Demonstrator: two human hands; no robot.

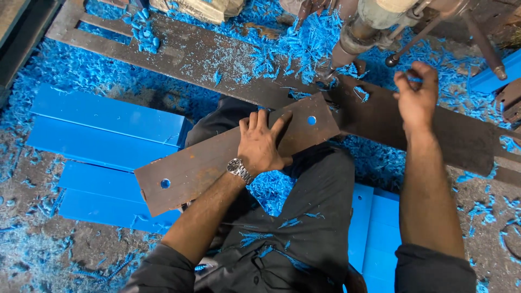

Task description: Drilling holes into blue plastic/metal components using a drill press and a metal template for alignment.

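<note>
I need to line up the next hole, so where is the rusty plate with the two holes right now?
In the head view, the rusty plate lies slanted left of centre across the person's lap, pinned by the left hand, its upper end near the drill spindle.

Rusty drilling template (217, 157): one under your palm.
Holes in it: two.
Blue bars left of your knee (108, 125): four.
Wristwatch (237, 169): one.
Drill press (374, 21): one.
</note>
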